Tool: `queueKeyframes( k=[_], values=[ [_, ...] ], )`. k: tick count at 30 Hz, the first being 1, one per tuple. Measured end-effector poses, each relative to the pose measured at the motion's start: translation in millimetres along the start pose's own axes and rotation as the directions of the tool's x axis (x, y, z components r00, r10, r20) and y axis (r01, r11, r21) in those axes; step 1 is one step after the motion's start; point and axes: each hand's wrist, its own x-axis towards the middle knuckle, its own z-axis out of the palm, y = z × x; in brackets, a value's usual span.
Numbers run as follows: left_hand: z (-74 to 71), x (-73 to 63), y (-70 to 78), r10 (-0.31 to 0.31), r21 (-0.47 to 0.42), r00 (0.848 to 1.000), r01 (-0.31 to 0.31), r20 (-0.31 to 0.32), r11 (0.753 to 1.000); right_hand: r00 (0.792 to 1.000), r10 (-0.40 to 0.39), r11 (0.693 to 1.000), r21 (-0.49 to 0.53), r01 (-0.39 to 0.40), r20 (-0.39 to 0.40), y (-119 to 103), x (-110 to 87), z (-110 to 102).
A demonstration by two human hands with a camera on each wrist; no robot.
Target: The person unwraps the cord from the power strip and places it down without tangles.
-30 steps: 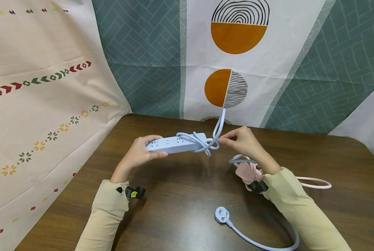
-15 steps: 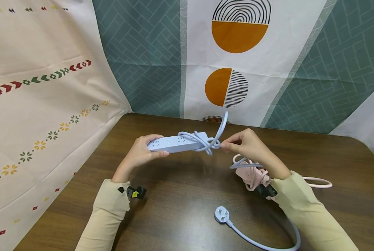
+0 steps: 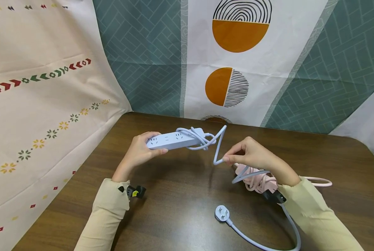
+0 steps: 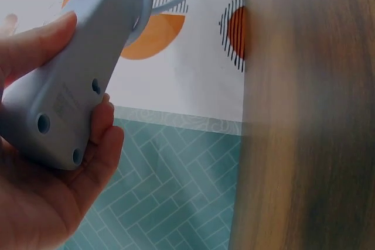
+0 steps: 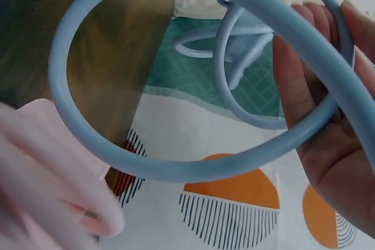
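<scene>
A light blue power strip (image 3: 171,140) is raised above the table, its cord wrapped loosely round its right end. My left hand (image 3: 139,150) grips its left end, thumb on the near side; the underside with its screw holes faces the left wrist view. With thumb and fingertips my right hand (image 3: 252,153) pinches the blue cord (image 3: 219,148), which runs in a bent stretch between the strip and those fingers. In the right wrist view a wide loop of cord (image 5: 170,168) hangs beside the palm. The cord's three-pin plug (image 3: 222,213) lies on the table, pins up.
Under my right forearm sits a bundled pink power strip (image 3: 256,179), its pink cord (image 3: 318,181) looping out to the right. The brown wooden table (image 3: 180,195) ends at patterned cloth hangings (image 3: 143,62) behind and on the left.
My right hand has moved right and down, drawing the cord with it. The tall upright loop has dropped and opened into a bent line. The left hand has barely moved.
</scene>
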Motion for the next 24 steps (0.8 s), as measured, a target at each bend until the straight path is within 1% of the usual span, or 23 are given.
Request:
queueKeyframes(
  k=[3, 6, 10, 13, 17, 21, 24],
  values=[
    [0.2, 0.1, 0.3, -0.004, -0.018, 0.999, 0.003, -0.037, 1.000, 0.997, -0.028, 1.000, -0.003, 0.028, 0.066, 3, -2.0, 3],
    [-0.8, -0.1, 1.5, -0.008, -0.037, 0.997, 0.005, -0.076, 0.999, 0.994, -0.042, 0.998, -0.037, 0.046, 0.104, 8, -2.2, 8],
    [-1.6, 0.7, 1.7, -0.008, -0.058, 0.995, 0.002, -0.104, 0.998, 0.993, -0.065, 0.995, -0.072, 0.072, 0.103, 12, 0.3, 14],
    [-1.3, 0.8, 1.3, -0.013, -0.074, 0.994, 0.005, -0.107, 0.997, 0.997, -0.047, 0.995, -0.083, 0.052, 0.060, 10, 2.6, 17],
    [-0.2, 1.2, 0.6, -0.016, -0.074, 0.995, 0.008, -0.102, 0.997, 0.998, 0.021, 0.995, -0.098, -0.026, -0.051, 0, 5.0, 17],
    [0.0, 1.5, 0.0, -0.018, -0.075, 0.995, 0.011, -0.096, 0.997, 0.984, 0.076, 0.994, -0.065, -0.087, -0.161, -9, 10.4, 14],
    [0.0, 1.1, -0.9, -0.018, -0.072, 0.996, 0.012, -0.088, 0.997, 0.971, 0.107, 0.993, -0.031, -0.116, -0.212, -13, 17.0, 13]
  ],
)
